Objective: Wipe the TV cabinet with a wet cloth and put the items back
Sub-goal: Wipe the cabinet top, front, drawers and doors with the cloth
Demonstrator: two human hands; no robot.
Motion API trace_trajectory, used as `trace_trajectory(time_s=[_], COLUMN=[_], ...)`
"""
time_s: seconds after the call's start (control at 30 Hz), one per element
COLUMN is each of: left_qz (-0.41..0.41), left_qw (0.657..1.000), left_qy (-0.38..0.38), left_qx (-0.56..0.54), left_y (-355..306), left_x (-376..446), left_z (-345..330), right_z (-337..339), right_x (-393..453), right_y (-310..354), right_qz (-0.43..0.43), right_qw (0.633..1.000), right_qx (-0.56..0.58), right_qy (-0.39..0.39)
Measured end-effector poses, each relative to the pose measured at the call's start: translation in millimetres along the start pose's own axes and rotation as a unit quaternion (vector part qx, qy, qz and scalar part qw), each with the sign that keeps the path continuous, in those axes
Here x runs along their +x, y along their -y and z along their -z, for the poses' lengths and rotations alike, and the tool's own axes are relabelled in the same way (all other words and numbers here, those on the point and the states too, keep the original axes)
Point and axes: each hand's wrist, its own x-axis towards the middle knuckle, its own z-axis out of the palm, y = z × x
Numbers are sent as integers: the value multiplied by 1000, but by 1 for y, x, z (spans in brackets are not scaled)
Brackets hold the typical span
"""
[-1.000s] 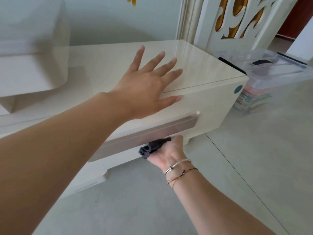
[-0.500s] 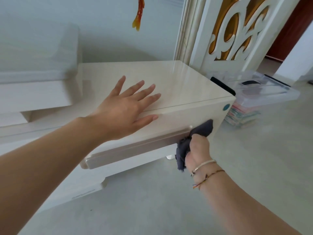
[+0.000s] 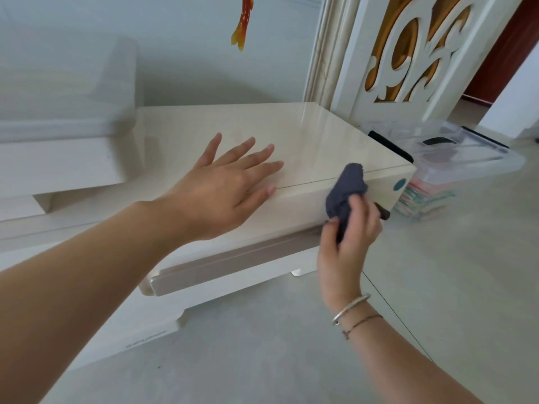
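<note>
Presently the right hand (image 3: 347, 243) grips a bunched dark grey cloth (image 3: 347, 191) and presses it against the front face of the TV cabinet (image 3: 306, 135), close to the cabinet's right front corner and just beneath its top edge. The fingers are curled round the lower part of the cloth, whose free upper end reaches the seam of the cabinet top. The left hand (image 3: 224, 188) lies flat on the cabinet top near its front edge, to the left of the cloth, fingers straight and spread, holding nothing; it appears to brace the body.

To do this step well, the cloth would probably be better spread flatter under the palm, so that more of it bears on the panel, and drawn in overlapping passes along the cabinet front, including the recessed strip below and the corner by the round teal sticker (image 3: 399, 184). The bracing hand should shift so that the patch beneath it is wiped too.

Beside the cabinet's right end, on the floor, stands a clear plastic storage box (image 3: 478, 161) with its lid on. Through its wall a stack of flat, coloured items shows, too blurred to name.
</note>
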Motion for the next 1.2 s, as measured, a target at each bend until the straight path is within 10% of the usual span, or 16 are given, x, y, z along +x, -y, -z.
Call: trace_trajectory(time_s=[0.23, 0.5, 0.8, 1.07, 1.2], left_qz=[29, 27, 106, 223, 195], left_qw=[998, 999, 994, 947, 969], left_qy=[-11, -5, -13, -48, -22], left_qx=[-49, -22, -26, -224, -147], left_y=[1, 1, 22, 30, 39], left_x=[5, 4, -28, -56, -77], left_z=[-2, -1, 17, 16, 22], right_z=[-10, 5, 13, -10, -29], right_x=[-40, 32, 103, 112, 95], right_y=[7, -34, -51, 3, 38], right_qz=[141, 89, 620, 758, 767], right_qw=[963, 987, 723, 579, 579], right_qx=[-59, -66, -216, -188, -172], right_qy=[223, 115, 215, 234, 216])
